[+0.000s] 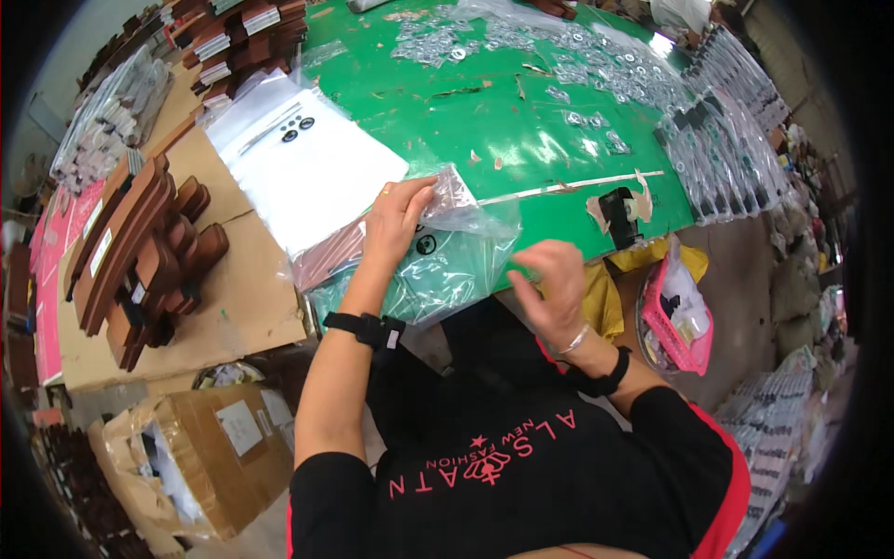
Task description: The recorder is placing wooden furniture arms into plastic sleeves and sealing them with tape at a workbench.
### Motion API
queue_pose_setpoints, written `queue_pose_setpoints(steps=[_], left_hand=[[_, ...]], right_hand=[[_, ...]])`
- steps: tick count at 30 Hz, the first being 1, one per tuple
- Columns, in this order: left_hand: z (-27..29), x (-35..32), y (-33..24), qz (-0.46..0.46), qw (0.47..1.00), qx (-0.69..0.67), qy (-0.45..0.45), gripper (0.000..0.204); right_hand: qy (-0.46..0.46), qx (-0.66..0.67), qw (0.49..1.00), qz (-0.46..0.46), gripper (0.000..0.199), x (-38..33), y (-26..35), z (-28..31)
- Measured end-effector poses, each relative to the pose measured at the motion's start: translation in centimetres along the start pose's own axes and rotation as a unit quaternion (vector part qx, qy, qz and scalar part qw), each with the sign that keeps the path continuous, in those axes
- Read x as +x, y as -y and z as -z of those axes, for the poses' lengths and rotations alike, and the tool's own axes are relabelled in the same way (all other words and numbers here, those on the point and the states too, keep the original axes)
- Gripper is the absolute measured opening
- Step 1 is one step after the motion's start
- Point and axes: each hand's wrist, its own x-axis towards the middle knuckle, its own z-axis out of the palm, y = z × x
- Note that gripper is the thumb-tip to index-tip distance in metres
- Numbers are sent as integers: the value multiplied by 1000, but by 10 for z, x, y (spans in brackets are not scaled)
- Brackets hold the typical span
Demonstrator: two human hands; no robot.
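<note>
My left hand (398, 216) is closed over a brown wooden strip (333, 253) inside a clear plastic bag (424, 284). The strip lies slanted near the table's front edge, its far end covered in shiny film. Round black marks show on the bag. Right of the bag, my right hand (554, 289) is raised in the air with its thumb apart from the fingers; nothing shows in it. Beyond my left hand lies a stack of flat clear bags (312, 168) with black marks, partly on the cardboard and partly on the green tabletop (419, 121).
Curved brown wooden pieces (140, 247) are piled on cardboard (251, 279) at left, with more stacked behind. Small hardware packets (615, 70) spread across the far side. Bagged parts (726, 154) hang at the right edge. Below stand a pink basket (678, 312) and a carton (196, 456).
</note>
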Motion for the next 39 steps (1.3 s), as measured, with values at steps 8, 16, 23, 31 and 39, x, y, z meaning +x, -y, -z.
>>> queue_pose_setpoints(steps=[8, 16, 23, 31, 39], left_hand=[[-3, -1, 5, 23, 999, -18, -15, 28], [-4, 0, -2, 44, 999, 10, -10, 25], [1, -2, 0, -38, 998, 42, -5, 47], [3, -2, -8, -78, 983, 143, 81, 87], [5, -4, -12, -79, 980, 158, 89, 85]], right_hand=[[-22, 153, 946, -285, 76, -5, -30, -84], [57, 81, 995, -28, 13, -35, -42, -51], [135, 288, 931, -179, 37, -18, -40, -7], [217, 265, 877, -337, 59, -24, -45, -47], [169, 258, 934, -178, 52, -6, -77, -18]])
